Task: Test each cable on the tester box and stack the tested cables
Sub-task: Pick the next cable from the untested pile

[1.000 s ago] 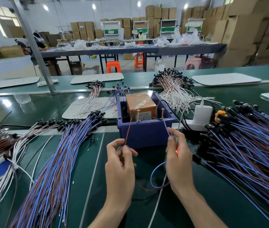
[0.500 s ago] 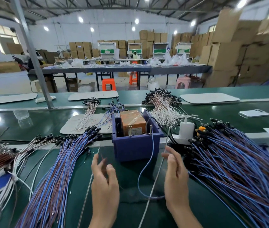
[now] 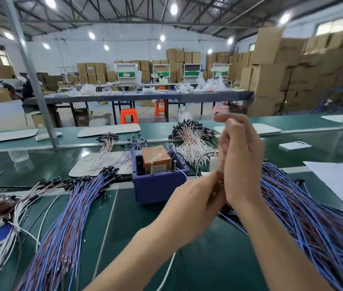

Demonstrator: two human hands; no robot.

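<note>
On the near left of the bench [image 3: 139, 244] lies a long bundle of cables [image 3: 67, 217], blue and brown strands laid roughly parallel with their black heads [image 3: 107, 173] fanned toward the far side. Judging by the task, this is likely the stack of tested ones. Such wire should be very light, thin and limp. It will sag and snag on its neighbours, so the sensible hold is a fingertip pinch close to the stiffer black head or just behind a bare tip, drawing one strand out along its length. Right of the bundle stands the purple tester box [image 3: 158, 185], with upright metal pins [image 3: 152, 168] by the orange block inside it. Just right of the box the left hand [image 3: 195, 198] reaches across, its fingertips tucked against the heel of the right hand [image 3: 242, 164], which is raised with its fingers curled at the top. Both are blurred and pressed together, and I cannot tell whether either one grips a wire. Directly beneath and right of the two hands spreads the big heap of cables [image 3: 317, 223], probably untested, with its nearest strands passing under the right wrist.
</note>
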